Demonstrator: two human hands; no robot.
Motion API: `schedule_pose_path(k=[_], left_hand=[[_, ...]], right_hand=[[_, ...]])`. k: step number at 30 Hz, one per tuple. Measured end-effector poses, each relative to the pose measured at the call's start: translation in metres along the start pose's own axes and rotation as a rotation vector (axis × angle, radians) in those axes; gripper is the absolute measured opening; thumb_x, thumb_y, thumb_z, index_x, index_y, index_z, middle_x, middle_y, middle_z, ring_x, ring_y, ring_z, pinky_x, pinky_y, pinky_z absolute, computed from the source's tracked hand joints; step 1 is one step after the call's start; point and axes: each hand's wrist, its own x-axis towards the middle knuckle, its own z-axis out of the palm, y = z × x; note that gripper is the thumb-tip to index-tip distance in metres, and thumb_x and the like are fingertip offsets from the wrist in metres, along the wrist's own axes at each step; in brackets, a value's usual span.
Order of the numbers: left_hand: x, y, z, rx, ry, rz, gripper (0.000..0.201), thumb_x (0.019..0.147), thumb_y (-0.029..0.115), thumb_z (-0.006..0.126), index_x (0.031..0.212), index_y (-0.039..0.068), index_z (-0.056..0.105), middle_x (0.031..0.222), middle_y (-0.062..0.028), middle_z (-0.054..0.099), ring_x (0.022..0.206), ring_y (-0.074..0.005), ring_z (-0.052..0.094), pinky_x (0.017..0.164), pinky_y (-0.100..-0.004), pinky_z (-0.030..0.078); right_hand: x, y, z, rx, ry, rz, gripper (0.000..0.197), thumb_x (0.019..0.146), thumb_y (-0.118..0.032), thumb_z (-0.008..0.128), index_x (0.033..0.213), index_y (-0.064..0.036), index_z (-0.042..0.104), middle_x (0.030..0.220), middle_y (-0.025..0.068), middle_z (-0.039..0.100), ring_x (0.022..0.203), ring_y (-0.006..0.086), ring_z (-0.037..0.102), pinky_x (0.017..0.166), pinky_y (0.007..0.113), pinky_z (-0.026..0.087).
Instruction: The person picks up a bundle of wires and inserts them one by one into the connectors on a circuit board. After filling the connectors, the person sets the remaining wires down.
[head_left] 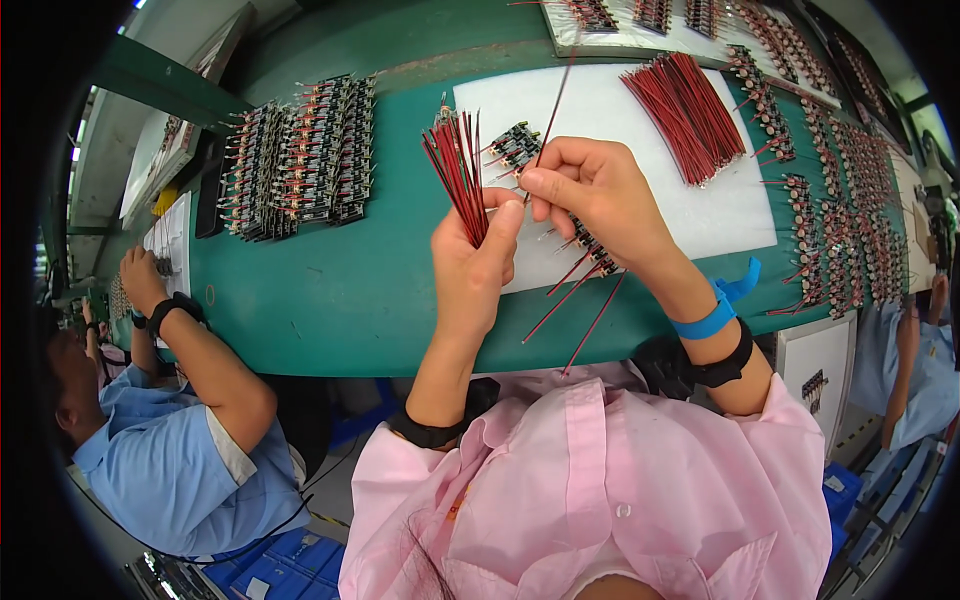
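Note:
My left hand (pixel 470 265) is closed round a bundle of thin red and black wires (pixel 456 165), which fan upward from it. Between the thumb and forefinger of my right hand (pixel 605 200) is a single red-black wire (pixel 558 100), its long end pointing up and away. The two hands nearly meet at the fingertips. Beneath them runs a row of small circuit boards (pixel 514 147) on a white foam sheet (pixel 745 215), partly hidden by my fingers. From the boards nearest me, a few red wires (pixel 556 312) trail toward the table's near edge.
A thick pile of red wires (pixel 685 120) lies on the sheet at right. Stacked circuit boards (pixel 325 150) stand left on the green table (pixel 290 320); more boards (pixel 850 200) line the right. A co-worker in blue (pixel 190 460) sits at left, another person's sleeve (pixel 925 370) at far right.

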Motion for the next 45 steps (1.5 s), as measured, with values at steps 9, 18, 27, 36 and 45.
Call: schedule_pose_path(k=[9,18,27,36,45], left_hand=[[0.001,-0.008,-0.006,0.116,0.002,0.124,0.013,0.078,0.015,0.055,0.079,0.001,0.052,0.055,0.0061,0.041,0.044,-0.0003,0.031,0.039,-0.0167,0.022],[-0.001,-0.015,-0.011,0.229,-0.004,0.209,0.013,0.078,0.014,0.054,0.08,0.001,0.052,0.05,0.0066,0.038,0.039,-0.0003,0.027,0.035,-0.0171,0.018],[-0.011,-0.017,-0.018,0.244,0.035,0.232,0.014,0.08,0.015,0.052,0.08,0.001,0.052,0.049,0.0076,0.035,0.039,-0.0001,0.025,0.035,-0.0171,0.016],[-0.029,-0.033,-0.038,0.265,0.1,0.271,0.015,0.083,0.014,0.048,0.078,0.0,0.05,0.048,0.0063,0.032,0.039,0.0,0.023,0.035,-0.0175,0.014],[-0.031,-0.031,-0.038,0.318,0.127,0.326,0.016,0.082,0.014,0.048,0.076,0.0,0.05,0.05,0.0048,0.035,0.04,-0.0006,0.026,0.036,-0.0171,0.017]], right_hand=[[-0.003,0.002,0.003,-0.293,0.048,-0.104,0.015,0.074,-0.01,0.055,0.068,0.0022,0.05,0.055,0.0006,0.044,0.05,0.0053,0.038,0.045,0.02,0.031],[-0.012,0.004,0.001,-0.416,0.013,-0.125,0.016,0.073,-0.01,0.055,0.066,0.0023,0.048,0.054,0.0008,0.041,0.051,0.0068,0.035,0.046,0.022,0.03],[-0.016,0.01,-0.014,-0.517,0.175,-0.208,0.014,0.071,-0.009,0.057,0.064,0.0021,0.052,0.053,-0.0022,0.043,0.052,0.0032,0.036,0.046,0.018,0.029],[-0.025,0.028,-0.052,-0.694,0.31,-0.063,0.013,0.069,-0.009,0.057,0.063,0.0013,0.053,0.052,-0.0046,0.043,0.048,0.0007,0.034,0.042,0.018,0.025],[-0.025,0.033,-0.05,-0.713,0.305,-0.079,0.012,0.07,-0.008,0.057,0.064,0.0012,0.052,0.052,-0.0037,0.045,0.048,0.0008,0.034,0.043,0.017,0.026]])
